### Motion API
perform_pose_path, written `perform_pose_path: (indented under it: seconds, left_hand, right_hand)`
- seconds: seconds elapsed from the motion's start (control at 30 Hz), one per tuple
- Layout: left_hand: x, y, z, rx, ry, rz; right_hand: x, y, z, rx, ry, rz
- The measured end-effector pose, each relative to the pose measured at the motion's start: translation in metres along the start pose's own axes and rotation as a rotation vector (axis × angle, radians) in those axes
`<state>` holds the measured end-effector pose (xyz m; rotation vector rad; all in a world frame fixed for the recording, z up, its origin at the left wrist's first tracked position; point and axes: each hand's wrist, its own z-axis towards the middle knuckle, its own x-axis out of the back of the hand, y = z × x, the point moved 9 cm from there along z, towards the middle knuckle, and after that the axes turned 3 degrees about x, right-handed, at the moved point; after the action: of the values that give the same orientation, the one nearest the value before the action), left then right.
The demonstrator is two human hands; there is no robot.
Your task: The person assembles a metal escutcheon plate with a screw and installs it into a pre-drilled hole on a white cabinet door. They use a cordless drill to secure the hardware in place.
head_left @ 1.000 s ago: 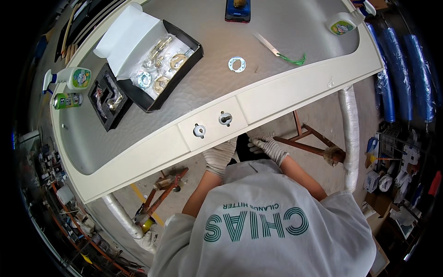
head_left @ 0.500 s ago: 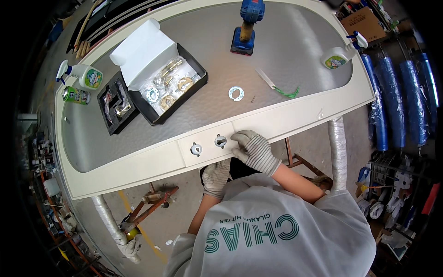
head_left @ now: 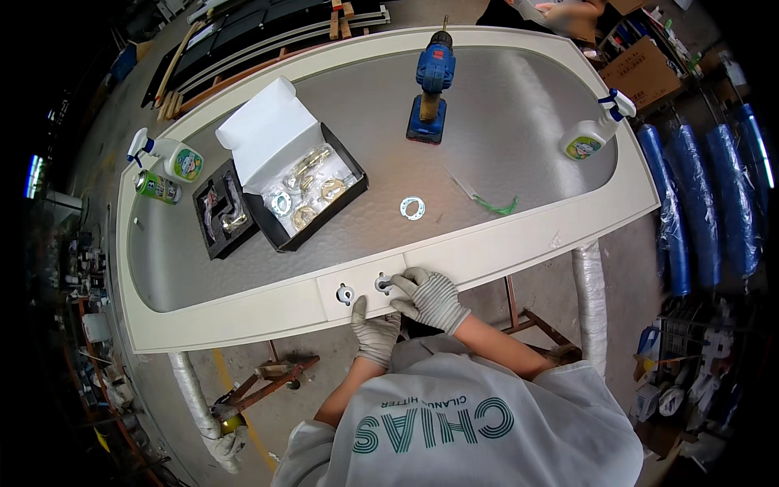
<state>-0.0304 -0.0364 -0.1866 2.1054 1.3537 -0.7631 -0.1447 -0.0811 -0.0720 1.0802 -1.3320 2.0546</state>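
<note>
A cream door panel point(head_left: 495, 256) with a textured glass pane point(head_left: 349, 235) lies flat before me. Two round cut-outs pierce its near rail: a left hole point(head_left: 345, 295) and a right hole point(head_left: 383, 282). Both my hands wear pale striped work gloves. My right hand point(head_left: 432, 300) bends over the right hole, thumb and fingers drawn together at its rim; whatever they pinch is too small to make out. My left hand point(head_left: 376, 334) clasps the panel's near edge, thumb on top beside the left hole, fingers partly hidden below.
On the glass are an opened box of brass-coloured fittings point(head_left: 361, 195), a black foam tray point(head_left: 213, 235), a ring plate point(head_left: 412, 209), a green-tied strip point(head_left: 495, 207) and a blue drill point(head_left: 430, 97). Spray bottles point(head_left: 586, 140) and a can point(head_left: 158, 187) stand near the ends. Blue-wrapped rolls point(head_left: 665, 203) are at right.
My right hand has moved left onto the right hole. My left thumb has come up over the panel's edge. The whole view has shifted, showing the panel lower.
</note>
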Motion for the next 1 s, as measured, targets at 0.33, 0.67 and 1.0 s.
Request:
perform_pose_path:
  seconds: [0.33,0.67,1.0]
  left_hand:
    - [-0.003,-0.001,-0.003,0.109,-0.128,-0.017]
    - [0.013,-0.005,0.006,0.310,-0.233,-0.095]
    - [0.062,-0.022,0.031,0.097,-0.633,0.266]
  right_hand:
    - [0.008,0.002,0.000,-0.129,0.059,-0.011]
    - [0.051,-0.075,0.071,-0.315,0.045,0.721]
    - [-0.026,-0.099,0.036,-0.187,-0.300,0.548]
